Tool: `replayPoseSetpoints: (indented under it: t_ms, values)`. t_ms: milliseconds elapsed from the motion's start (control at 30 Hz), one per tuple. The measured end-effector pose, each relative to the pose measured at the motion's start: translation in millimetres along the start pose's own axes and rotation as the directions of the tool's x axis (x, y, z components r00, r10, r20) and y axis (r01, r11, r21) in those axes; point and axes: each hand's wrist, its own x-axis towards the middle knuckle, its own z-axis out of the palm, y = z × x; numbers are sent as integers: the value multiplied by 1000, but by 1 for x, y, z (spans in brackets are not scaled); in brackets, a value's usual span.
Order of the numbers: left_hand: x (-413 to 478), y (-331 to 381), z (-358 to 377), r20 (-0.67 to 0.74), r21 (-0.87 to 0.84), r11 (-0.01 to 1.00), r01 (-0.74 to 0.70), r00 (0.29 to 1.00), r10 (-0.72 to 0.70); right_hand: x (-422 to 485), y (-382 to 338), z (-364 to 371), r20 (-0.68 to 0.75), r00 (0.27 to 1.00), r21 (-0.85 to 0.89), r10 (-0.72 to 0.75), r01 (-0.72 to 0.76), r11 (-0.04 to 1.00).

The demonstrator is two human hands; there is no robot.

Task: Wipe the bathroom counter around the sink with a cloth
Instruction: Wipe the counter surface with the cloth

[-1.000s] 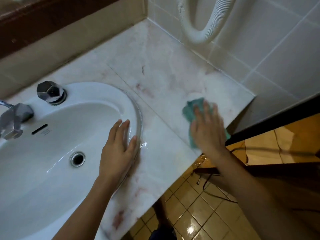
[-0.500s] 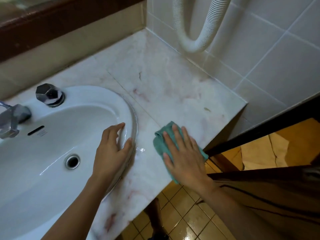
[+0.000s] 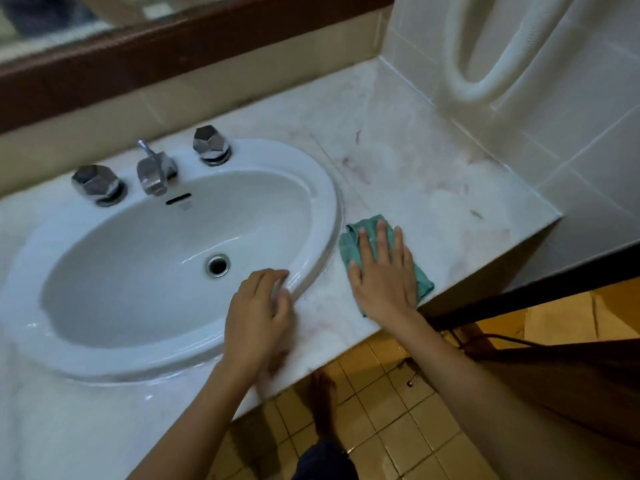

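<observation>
right hand: fingers flat, pressing cloth on counter, just right of sink
left hand: fingers relaxed, resting on sink's front-right rim

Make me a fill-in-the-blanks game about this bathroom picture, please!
1. The right hand presses flat on a green ____ lying on the marble counter.
2. The left hand touches the front rim of the white ____.
3. There are ____ shiny knobs, one on each side of the tap.

Missing words: cloth; sink; two.
</observation>
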Motion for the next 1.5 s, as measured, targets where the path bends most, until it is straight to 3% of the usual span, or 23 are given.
replayPoseSetpoints:
  t_ms: [67, 200, 333, 533, 633, 767, 900, 967, 1100, 1200, 1300, 1500]
  values:
    - [-38, -22, -18, 7, 94, 995, -35, 999, 34, -29, -22, 7, 9, 1000, -2, -26, 26, 1000]
    - [-102, -62, -55, -47, 91, 995, -46, 998, 50, -77, -63, 23, -21, 999, -3, -47, 47, 999]
    - [-178, -104, -93, -183, 69, 992, 110, 979, -96, -130, -116, 39, -7, 998, 8, -69, 69, 998]
    - [-316, -173, -145, -434, 4, 917, 399, 827, -358, -191, -218, 63, 5, 999, 50, -36, 36, 998]
    - [-368, -208, -167, -500, -29, 840, 541, 720, -481, -224, -269, 77, 4, 983, 37, -185, 185, 982]
    - [-391, -247, -208, -577, -95, 767, 635, 592, -562, -261, -328, 96, 85, 826, 26, -558, 558, 829]
    - [-393, -287, -241, -650, -97, 754, 649, 532, -543, -239, -348, 90, 149, 649, -21, -746, 756, 654]
    - [-390, -303, -254, -666, -109, 740, 664, 504, -550, -223, -358, 89, 147, 664, -37, -734, 745, 666]
    - [-371, -336, -277, -689, -150, 719, 679, 449, -568, -188, -416, 96, 69, 773, 0, -631, 632, 775]
    - [-356, -361, -295, -669, -165, 680, 714, 425, -610, -148, -468, 100, 20, 760, -16, -650, 650, 759]
    - [-344, -386, -313, -637, -109, 648, 754, 447, -628, -107, -520, 106, 34, 729, -27, -683, 684, 729]
    - [-340, -420, -318, -591, -15, 579, 815, 460, -663, -14, -629, 110, 5, 802, -70, -598, 597, 799]
